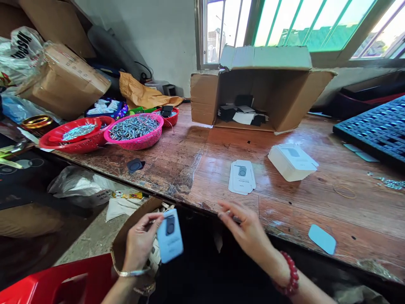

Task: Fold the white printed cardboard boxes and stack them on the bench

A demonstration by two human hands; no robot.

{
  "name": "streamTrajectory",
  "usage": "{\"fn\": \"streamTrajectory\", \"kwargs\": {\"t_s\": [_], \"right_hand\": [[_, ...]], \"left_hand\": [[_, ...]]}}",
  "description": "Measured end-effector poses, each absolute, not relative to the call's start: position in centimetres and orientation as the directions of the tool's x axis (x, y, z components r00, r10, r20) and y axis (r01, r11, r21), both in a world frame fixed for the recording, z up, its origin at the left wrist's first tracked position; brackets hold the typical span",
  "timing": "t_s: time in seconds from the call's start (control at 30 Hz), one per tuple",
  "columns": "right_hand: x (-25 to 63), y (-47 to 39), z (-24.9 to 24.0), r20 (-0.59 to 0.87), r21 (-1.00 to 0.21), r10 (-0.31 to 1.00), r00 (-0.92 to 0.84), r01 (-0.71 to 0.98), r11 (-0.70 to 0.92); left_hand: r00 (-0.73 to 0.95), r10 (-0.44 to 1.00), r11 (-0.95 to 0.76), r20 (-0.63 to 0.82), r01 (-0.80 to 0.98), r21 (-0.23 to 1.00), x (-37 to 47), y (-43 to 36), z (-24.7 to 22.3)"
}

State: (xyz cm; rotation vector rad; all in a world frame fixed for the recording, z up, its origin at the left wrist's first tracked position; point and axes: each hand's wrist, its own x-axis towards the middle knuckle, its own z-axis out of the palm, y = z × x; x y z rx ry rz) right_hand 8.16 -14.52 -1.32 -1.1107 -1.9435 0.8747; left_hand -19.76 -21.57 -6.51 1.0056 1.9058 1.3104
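Observation:
My left hand (143,237) pinches the upper left corner of a white printed card (171,249) with a dark device pictured on it, held in front of the table edge. To its right, my right hand (242,223) hangs near the table's front edge, fingers apart and holding nothing. A small pile of similar cards (242,179) lies on the table beyond my right hand. Farther right stands a taller stack of cards (292,162). One pale blank card (322,239) rests near the front edge at the right.
An open cardboard box (204,99) with dark and white pieces stands at the back. A pink basket (134,144) of metal parts and a red basket (68,147) are at the left. A black grid tray (376,126) sits at the right, a red stool (63,280) below left.

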Motion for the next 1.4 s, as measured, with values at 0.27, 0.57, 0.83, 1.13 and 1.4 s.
{"fn": "streamTrajectory", "kwargs": {"t_s": [0.27, 0.57, 0.83, 1.13, 1.4], "right_hand": [[12.5, -4.6, -1.9, 0.303, -0.466, 0.953, -0.013, 0.870, 0.160], [13.2, -4.4, -1.0, 0.232, -0.762, 0.965, 0.120, 0.640, 0.104], [10.0, -13.8, -0.2, -0.093, -0.983, 0.959, -0.269, 0.178, -0.045], [9.9, -14.8, 0.3, 0.516, -0.529, 0.780, -0.354, 0.584, 0.616], [10.1, -14.7, 1.9, 0.117, -0.668, 0.873, -0.473, 0.614, 0.421]], "left_hand": [[-0.559, 0.829, 0.375, -0.003, 0.552, 0.745, -26.1, -20.5, -10.1], [-0.231, 0.960, 0.163, -0.158, 0.003, 0.987, -13.7, -18.3, -3.2], [0.117, 0.977, 0.214, -0.179, -0.560, 0.800, -6.8, -17.9, -0.4], [0.201, 0.964, 0.229, -0.173, -0.300, 0.926, -6.0, -19.1, -0.1], [0.256, 0.957, 0.148, -0.134, -0.035, 0.988, -6.3, -20.3, 0.3]]}}
